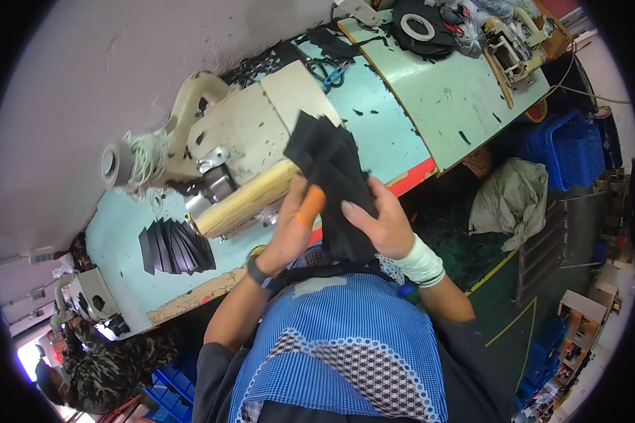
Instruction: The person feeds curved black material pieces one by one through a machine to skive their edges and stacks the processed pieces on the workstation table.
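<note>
A fanned bundle of black fabric pieces [334, 158] is held up in front of me at the table's front edge. My left hand [289, 229] grips its left side, with an orange cover on one finger and a dark band round the wrist. On the other side my right hand [388, 224] holds the bundle, thumb on top, with a white wrap round that wrist. The fingers under the pieces are partly hidden. Just left of the bundle stands a cream sewing machine [243, 120] with a pale yellow cylindrical part [250, 197] along its near side.
Fanned black pieces [176, 247] lie on the light-blue table [116, 247], left of the machine. Blue-handled scissors [334, 76] and black scraps lie behind it. A tape roll [417, 27] is at the back. Blue crates [564, 148] stand right; another person [95, 366] sits lower left.
</note>
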Demonstrator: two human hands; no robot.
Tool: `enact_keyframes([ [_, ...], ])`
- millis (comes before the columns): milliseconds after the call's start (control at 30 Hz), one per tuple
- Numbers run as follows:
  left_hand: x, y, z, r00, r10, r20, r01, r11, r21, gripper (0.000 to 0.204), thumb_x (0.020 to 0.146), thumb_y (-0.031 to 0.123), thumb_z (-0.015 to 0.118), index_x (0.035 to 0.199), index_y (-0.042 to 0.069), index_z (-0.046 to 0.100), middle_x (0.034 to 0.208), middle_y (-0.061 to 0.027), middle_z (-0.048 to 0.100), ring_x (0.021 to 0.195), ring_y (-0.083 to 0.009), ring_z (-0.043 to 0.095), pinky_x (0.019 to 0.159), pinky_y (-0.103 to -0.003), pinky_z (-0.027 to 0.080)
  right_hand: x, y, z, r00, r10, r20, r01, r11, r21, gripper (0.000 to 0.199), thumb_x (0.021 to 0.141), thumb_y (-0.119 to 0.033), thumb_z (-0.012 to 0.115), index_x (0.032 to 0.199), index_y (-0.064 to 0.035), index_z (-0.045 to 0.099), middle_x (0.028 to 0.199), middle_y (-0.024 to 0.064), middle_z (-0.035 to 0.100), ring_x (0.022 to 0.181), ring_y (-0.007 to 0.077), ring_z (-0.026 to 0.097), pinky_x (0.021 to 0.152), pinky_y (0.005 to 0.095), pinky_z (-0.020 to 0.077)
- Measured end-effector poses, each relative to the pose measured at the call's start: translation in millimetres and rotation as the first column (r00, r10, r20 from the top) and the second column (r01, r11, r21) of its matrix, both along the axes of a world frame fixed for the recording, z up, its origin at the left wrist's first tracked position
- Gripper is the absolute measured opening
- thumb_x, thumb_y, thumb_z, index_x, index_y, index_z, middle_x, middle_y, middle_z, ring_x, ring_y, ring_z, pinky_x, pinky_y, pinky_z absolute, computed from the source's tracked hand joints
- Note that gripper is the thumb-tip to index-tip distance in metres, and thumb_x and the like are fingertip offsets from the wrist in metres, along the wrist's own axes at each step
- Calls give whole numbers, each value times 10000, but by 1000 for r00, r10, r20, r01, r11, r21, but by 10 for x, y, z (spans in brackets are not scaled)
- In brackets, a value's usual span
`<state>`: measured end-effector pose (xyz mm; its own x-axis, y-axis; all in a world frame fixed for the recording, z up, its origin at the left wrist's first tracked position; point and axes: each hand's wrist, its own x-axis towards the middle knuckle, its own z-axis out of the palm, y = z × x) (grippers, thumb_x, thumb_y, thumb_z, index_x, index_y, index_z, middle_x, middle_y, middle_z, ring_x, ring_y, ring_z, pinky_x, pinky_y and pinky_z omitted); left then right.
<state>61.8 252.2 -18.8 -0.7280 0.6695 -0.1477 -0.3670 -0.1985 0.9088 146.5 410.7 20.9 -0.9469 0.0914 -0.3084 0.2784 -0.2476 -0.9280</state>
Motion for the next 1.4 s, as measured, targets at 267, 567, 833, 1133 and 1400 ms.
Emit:
enact_keyframes([
  [267, -226, 594, 122, 919, 90, -385, 53, 937, 344, 893, 781, 586, 729, 1441, 108, 365, 1412, -244, 425, 1177, -383, 569, 957, -487, 511, 31, 585, -140, 943, 333, 12, -219, 648, -730, 563, 908, -235, 597, 1359, 54, 424, 1238, 145, 583, 1141, 220, 584, 997, 351, 455],
  [567, -47, 627, 168, 873, 190, -449, -308, 929, -205, 305, 925, 214, 660, 1169, 31, 637, 1154, -141, 666, 1054, -221, 641, 946, -376, 504, -151, 1020, -247, 835, 547, 54, -486, 781, -393, 586, 809, -208, 733, 1287, 46, 506, 1099, 126, 653, 1012, 219, 642, 928, 347, 498],
  [833, 238, 721, 51, 964, -233, -127, 98, 757, -646, 274, 932, 164, 654, 1165, 18, 650, 976, -86, 701, 885, -155, 664, 802, -297, 533, -1620, 1971, -1614, 890, 452, 63, 47, -228, 972, 308, 721, -89, 703, 998, -54, 572, 965, 166, 635, 910, 358, 621, 823, 437, 502],
  [1133, 454, 388, -1014, 822, -415, -389, -9, 674, -739, 478, 839, 268, 757, 1203, -6, 614, 1104, -163, 641, 927, -241, 636, 812, -312, 516, -1150, 1884, -1363, 897, 310, 314, -364, 922, 130, 599, 708, -281, 839, 1132, 70, 603, 1010, 139, 689, 856, 200, 663, 808, 326, 521],
  [1400, 686, -286, -646, 973, -96, -212, -112, 606, -787, 410, 885, 220, 716, 1186, -38, 616, 929, -86, 684, 802, -122, 614, 737, -255, 503, -1372, 1337, -1610, 884, 205, 419, -466, 344, 815, 786, 777, -602, 704, 1100, 108, 606, 1092, 318, 616, 1057, 441, 590, 914, 467, 468],
])
